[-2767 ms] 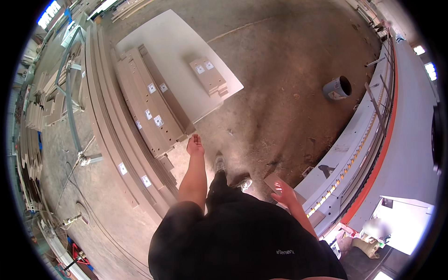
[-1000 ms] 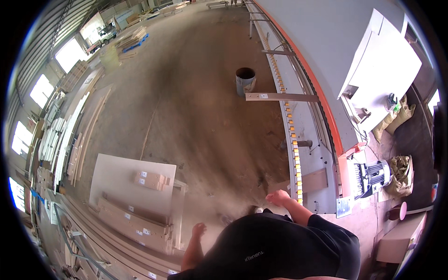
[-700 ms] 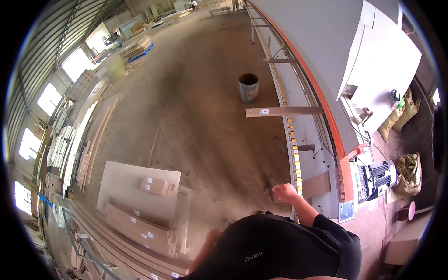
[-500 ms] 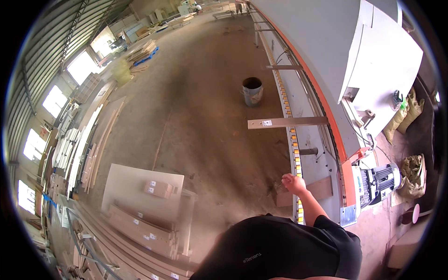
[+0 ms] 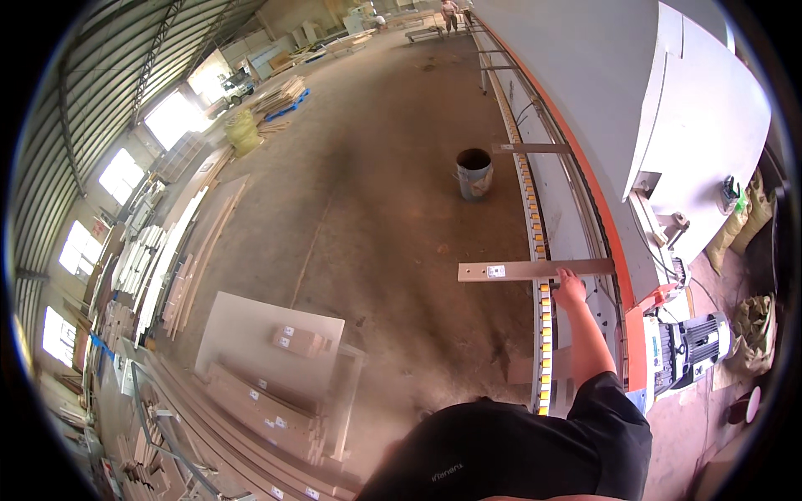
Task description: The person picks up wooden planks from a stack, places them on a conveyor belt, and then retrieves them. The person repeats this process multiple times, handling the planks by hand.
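Board (image 5: 522, 270) at right grip (image 5: 570, 289), whether clasped cannot tell; bucket (image 5: 476, 183) dark inside, contents indistinct

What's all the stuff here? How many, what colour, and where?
near board: one, brown, across rail
second board: one, brown, across rail, farther
rail: one, yellow rollers, beside machine
machine: one, grey and orange, right
motor: one, grey, right
panel: one, white, upper right
sacks: several, tan, right edge
bucket: one, grey, floor
sheet: one, pale, floor, lower left
stacked boards: many, brown, on and beside sheet
windows: several, white, left wall
pallet: one, blue, far left
person: at least one, colours unclear, far end
shirt: one, black, bottom
right hand: one, bare, at near board
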`<state>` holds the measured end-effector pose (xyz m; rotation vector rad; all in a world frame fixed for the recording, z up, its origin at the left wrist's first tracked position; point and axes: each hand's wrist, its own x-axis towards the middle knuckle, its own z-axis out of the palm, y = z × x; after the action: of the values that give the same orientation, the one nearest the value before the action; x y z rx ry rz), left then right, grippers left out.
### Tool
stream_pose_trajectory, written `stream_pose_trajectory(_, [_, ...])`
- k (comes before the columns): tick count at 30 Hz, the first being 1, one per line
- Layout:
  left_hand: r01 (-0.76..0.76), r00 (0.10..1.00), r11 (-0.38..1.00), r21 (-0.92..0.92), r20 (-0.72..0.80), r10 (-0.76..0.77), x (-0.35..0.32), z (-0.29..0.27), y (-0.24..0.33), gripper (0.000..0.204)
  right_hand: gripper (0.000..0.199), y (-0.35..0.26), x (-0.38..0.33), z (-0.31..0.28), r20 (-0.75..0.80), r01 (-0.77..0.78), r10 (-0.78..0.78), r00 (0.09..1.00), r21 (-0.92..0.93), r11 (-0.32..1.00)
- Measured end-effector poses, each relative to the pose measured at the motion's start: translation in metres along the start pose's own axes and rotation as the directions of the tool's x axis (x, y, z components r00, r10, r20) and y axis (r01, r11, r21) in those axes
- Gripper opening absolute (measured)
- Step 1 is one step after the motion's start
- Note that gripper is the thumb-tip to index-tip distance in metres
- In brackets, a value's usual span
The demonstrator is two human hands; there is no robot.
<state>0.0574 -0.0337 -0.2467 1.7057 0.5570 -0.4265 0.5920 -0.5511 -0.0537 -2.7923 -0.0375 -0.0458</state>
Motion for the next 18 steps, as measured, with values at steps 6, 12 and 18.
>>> stream_pose_trajectory(6, [0.003, 0.999, 1.0, 0.031, -0.039, -0.002, -0.009, 0.008, -0.005, 0.034, 0.054, 0.043, 0.01, 0.005, 0.091, 0.022, -0.004, 0.996, -0.195, 0.981])
stream_pose_trajectory(12, [-0.059, 0.997, 0.998, 0.031, -0.054, 0.061, -0.015, -0.002, -0.027, 0.033, 0.054, 0.05, -0.013, 0.006, 0.247, 0.093, 0.017, 0.969, -0.427, 0.899])
stream_pose_trajectory(18, [-0.123, 0.989, 0.936, 0.329, -0.032, 0.141, 0.019, 0.003, -0.008, 0.029, 0.071, 0.06, -0.065, -0.004, 0.299, 0.144, -0.017, 0.954, -0.408, 0.902])
